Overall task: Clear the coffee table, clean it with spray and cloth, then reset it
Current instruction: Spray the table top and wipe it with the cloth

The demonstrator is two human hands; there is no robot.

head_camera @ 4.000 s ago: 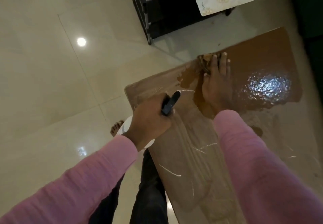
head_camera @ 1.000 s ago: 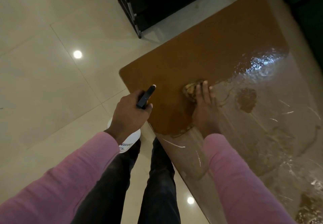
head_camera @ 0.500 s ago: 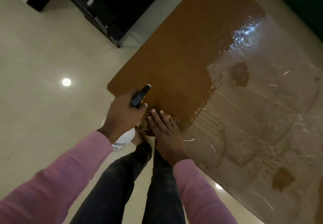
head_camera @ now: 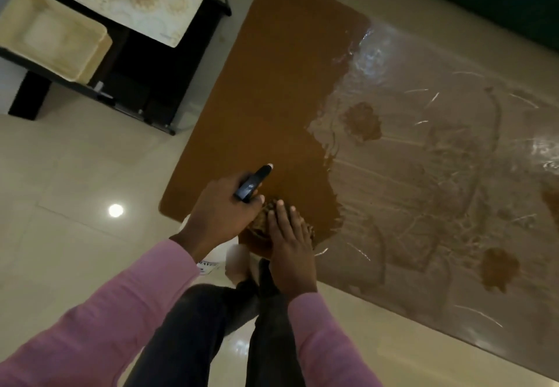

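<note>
Now right hand (head_camera: 291,246) flat on cloth (head_camera: 262,221)

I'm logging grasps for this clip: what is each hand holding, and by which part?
The left hand grips the spray bottle by its black trigger head. The right hand holds nothing; it presses flat on the cloth on the coffee table.

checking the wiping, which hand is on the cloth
The right hand, pressing flat on the cloth; the left hand grips the spray bottle.
</note>
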